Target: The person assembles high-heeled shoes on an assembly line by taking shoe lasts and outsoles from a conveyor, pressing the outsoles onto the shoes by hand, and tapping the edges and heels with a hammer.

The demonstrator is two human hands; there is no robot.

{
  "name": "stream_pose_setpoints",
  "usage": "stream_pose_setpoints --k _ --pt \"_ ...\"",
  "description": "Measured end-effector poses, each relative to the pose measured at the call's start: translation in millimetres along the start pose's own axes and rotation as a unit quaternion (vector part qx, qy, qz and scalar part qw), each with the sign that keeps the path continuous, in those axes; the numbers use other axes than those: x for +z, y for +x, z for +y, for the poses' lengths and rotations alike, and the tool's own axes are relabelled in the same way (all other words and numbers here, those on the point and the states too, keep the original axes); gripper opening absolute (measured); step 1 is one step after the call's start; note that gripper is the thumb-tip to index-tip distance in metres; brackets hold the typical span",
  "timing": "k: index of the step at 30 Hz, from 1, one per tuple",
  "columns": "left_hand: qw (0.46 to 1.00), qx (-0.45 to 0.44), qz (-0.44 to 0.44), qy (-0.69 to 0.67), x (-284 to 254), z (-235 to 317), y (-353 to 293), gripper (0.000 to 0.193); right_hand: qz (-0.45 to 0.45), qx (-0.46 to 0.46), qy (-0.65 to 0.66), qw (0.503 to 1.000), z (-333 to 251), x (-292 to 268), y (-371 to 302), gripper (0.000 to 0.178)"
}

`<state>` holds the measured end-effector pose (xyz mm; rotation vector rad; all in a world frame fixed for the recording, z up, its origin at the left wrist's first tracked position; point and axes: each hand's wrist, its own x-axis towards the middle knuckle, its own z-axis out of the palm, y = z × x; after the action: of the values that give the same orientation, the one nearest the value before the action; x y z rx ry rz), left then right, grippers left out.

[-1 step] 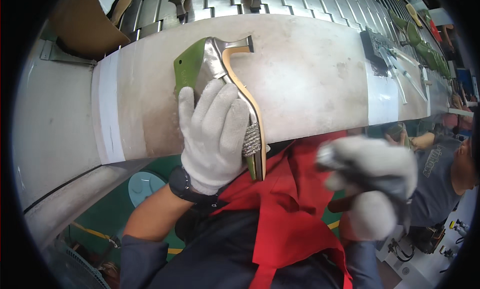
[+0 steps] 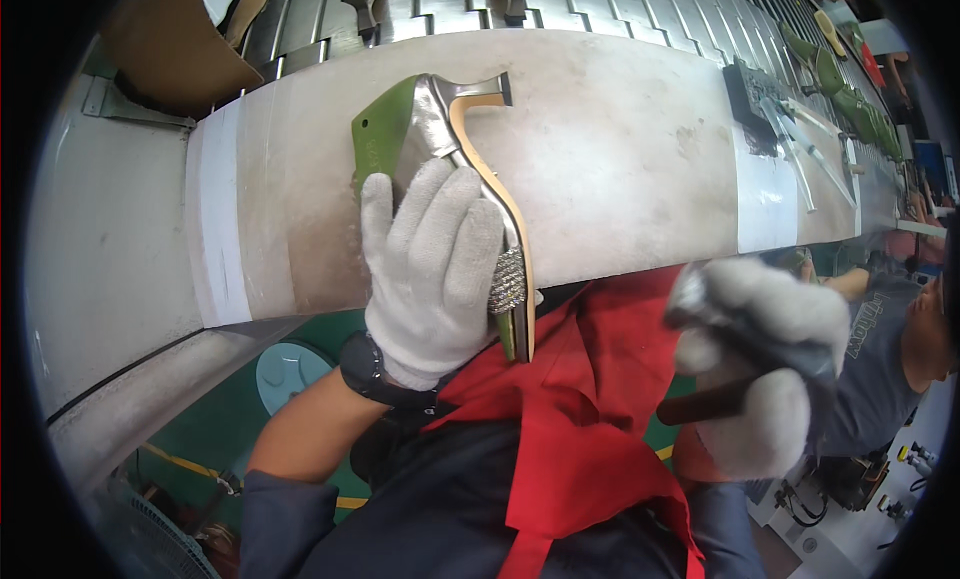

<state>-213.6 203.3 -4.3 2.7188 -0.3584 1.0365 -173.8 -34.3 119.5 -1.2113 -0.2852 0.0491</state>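
A high-heeled sandal (image 2: 437,129) in silver, on a green shoe last (image 2: 382,129), lies on its side with the heel away from me. Its tan sole edge faces right, and a glittery strap (image 2: 507,282) crosses near the toe, which overhangs the table's near edge. My left hand (image 2: 430,269), in a white glove, is wrapped over the shoe's middle and hides part of it. To the right, off the near edge, my gloved right hand (image 2: 765,349) is closed on a dark hand tool with a brown handle (image 2: 705,404). Motion blur hides the tool's exact kind.
A pale worktop (image 2: 620,159) runs across, with a metal slat conveyor (image 2: 440,4) behind it carrying heeled shoe parts. At the right lie a black block (image 2: 750,104) and thin white tools (image 2: 800,154). Another person (image 2: 870,369) is at the right; a blue stool (image 2: 290,379) stands below left.
My right hand has moved a little to the right with the tool, and more of the brown handle shows. My left hand and the shoe stay almost in place.
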Motion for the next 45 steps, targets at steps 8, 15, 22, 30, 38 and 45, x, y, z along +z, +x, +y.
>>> stream_pose_setpoints --k 8,15,22,30,38,45 --pt "0.998 0.012 0.064 0.006 4 -3 10 0.089 -0.225 0.067 -0.147 0.961 48 1 57 0.027" --pt "0.855 -0.326 0.186 -0.358 -42 -22 12 0.095 -0.136 -0.250 -0.528 0.800 58 -29 70 0.038" --pt "0.513 -0.410 0.186 -0.731 -58 -66 35 0.087 -0.069 0.312 0.257 0.912 84 -20 -7 0.072" --pt "0.765 -0.381 -0.005 -0.519 -54 -24 55 0.049 0.038 0.222 0.223 0.949 36 15 40 0.071" --pt "0.985 -0.031 -0.126 -0.112 -30 -10 24 0.067 0.153 -0.041 -0.247 0.956 85 -28 289 0.063" --pt "0.984 -0.057 -0.133 -0.104 -37 -16 23 0.058 0.121 0.003 -0.525 0.842 101 -12 250 0.069"
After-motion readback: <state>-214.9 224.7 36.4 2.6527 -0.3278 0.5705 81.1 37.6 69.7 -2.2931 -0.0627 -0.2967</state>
